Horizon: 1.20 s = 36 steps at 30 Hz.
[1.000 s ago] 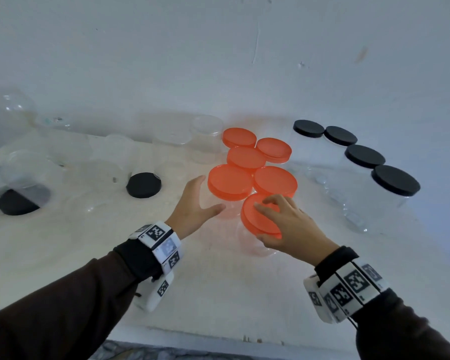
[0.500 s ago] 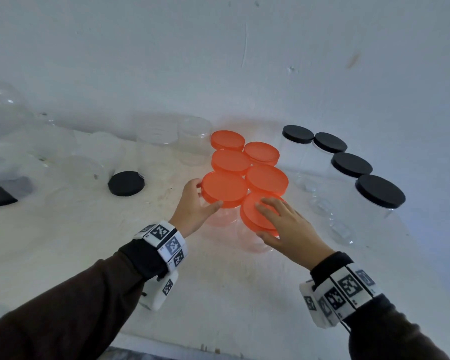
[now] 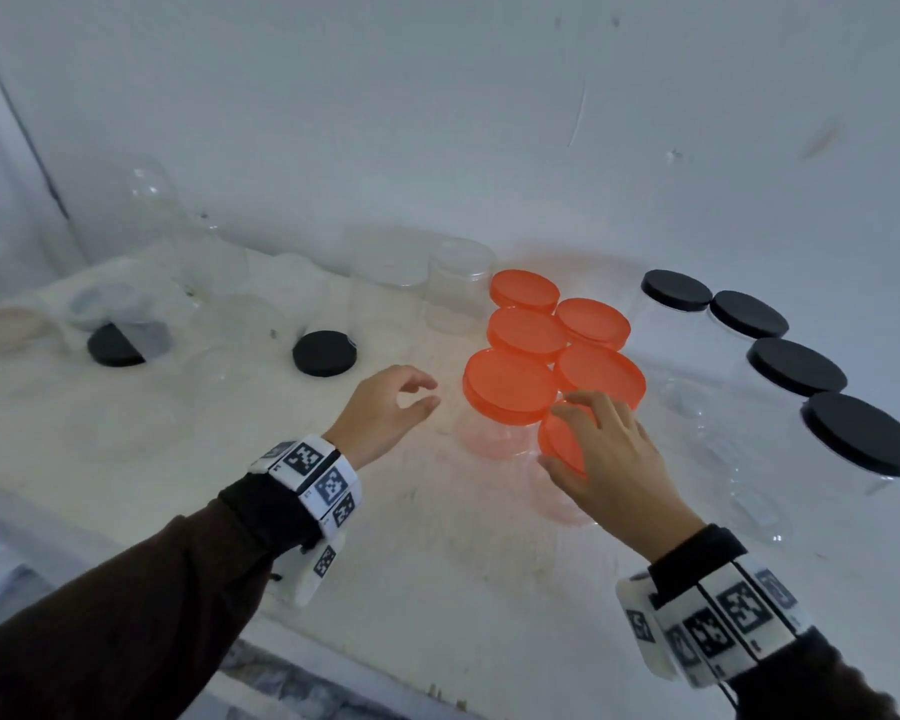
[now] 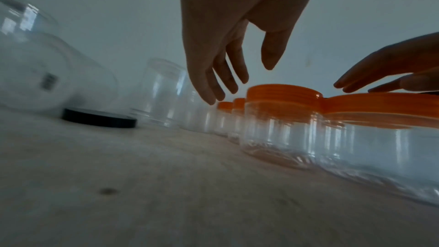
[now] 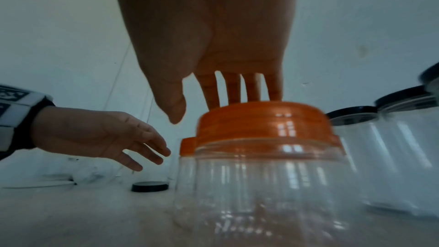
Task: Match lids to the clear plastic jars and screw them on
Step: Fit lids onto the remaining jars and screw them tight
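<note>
Far left: loose black lid (image 3: 115,346) lies flat beside open clear jars, not yet matched.
Black lid (image 3: 325,353): second one flat on the table (image 3: 437,589), near an uncapped jar (image 3: 458,285).
Left hand (image 3: 380,415): it has let go! Half a second ago it steadied the orange cluster; now it hangs just beside it, fingers loosely spread, holding nothing.
Orange-lidded jars (image 3: 510,387): five capped and packed together.
Right hand (image 3: 611,459): fingertips and thumb curl round the nearest orange lid (image 5: 263,119), which sits on its jar (image 5: 261,185).
Far right: four black-lidded jars (image 3: 796,374) in a row.
Meaning: this lid looks close to tight; the loose black lids probably come next.
</note>
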Each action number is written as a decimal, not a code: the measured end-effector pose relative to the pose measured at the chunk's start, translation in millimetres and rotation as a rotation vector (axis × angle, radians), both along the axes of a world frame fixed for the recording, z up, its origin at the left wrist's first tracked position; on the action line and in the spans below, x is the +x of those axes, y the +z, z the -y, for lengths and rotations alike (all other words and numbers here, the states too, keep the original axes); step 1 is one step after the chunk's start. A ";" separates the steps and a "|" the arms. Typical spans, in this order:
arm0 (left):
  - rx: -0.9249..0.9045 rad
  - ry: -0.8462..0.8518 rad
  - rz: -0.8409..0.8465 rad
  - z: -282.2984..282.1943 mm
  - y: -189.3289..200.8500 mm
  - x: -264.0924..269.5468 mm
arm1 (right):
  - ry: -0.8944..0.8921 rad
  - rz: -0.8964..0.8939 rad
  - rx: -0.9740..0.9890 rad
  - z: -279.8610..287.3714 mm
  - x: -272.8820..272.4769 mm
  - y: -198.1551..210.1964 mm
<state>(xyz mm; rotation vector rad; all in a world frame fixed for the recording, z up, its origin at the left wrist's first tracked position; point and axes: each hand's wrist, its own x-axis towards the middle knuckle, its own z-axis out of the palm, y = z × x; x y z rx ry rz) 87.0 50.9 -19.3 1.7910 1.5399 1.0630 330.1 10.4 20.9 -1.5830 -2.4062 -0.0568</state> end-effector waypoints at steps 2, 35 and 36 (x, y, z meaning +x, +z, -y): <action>0.043 0.075 -0.010 7.7 3.2 -23.2 | 0.053 -0.032 0.058 -6.3 -15.9 -0.9; -0.641 0.462 -0.625 38.7 -6.5 -224.8 | -0.060 0.191 0.006 -61.0 -99.6 -25.4; -0.650 0.449 -0.600 40.6 -5.0 -223.1 | -0.061 0.194 -0.002 -60.9 -99.7 -24.8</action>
